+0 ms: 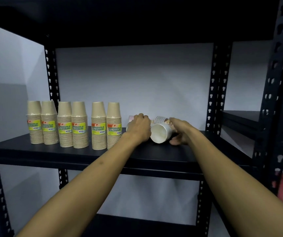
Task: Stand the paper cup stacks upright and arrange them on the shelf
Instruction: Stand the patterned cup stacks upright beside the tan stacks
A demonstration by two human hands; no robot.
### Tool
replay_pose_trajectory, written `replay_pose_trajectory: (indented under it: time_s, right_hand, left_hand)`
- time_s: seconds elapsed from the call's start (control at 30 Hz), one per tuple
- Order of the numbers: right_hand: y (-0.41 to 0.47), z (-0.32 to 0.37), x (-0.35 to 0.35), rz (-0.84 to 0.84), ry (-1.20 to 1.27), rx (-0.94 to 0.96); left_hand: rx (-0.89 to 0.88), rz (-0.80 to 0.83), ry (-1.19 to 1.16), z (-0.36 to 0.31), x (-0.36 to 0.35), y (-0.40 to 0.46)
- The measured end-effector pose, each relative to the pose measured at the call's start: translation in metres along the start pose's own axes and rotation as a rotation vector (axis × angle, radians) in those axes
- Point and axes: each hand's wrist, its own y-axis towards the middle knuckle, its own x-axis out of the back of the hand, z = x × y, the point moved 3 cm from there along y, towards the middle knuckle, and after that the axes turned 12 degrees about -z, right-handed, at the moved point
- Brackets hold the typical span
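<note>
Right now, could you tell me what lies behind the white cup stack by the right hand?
Behind the white stack lies another tipped stack with striped rims. The right hand covers the rest.

place: storeroom or stockroom | racking: black slotted-metal shelf (86, 153) units, a second rack (240, 120) alongside on the right | stock: wrapped packs of paper cups (72, 124) with "DISPOSABLE TABLEWARE" labels lined up in a row | surroundings: bare pale wall (133, 82), dim light
</note>
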Motion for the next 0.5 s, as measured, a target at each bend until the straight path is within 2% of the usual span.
replay_pose_trajectory:
  time_s: [0.1, 0.3, 0.5]
  right_hand:
    - [0.005, 0.007, -0.018, -0.054, -0.078, 0.022]
    - [0.016, 0.011, -0.029, -0.051, -0.225, 0.019]
    - [0.016, 0.013, -0.026, -0.045, -0.161, 0.011]
  left_hand:
    - [-0.009, 0.057, 0.068, 0.008, -0.012, 0.010]
    - [0.008, 0.066, 0.118, 0.014, -0.027, 0.020]
    - [0.047, 0.090, 0.238, 0.011, -0.023, 0.019]
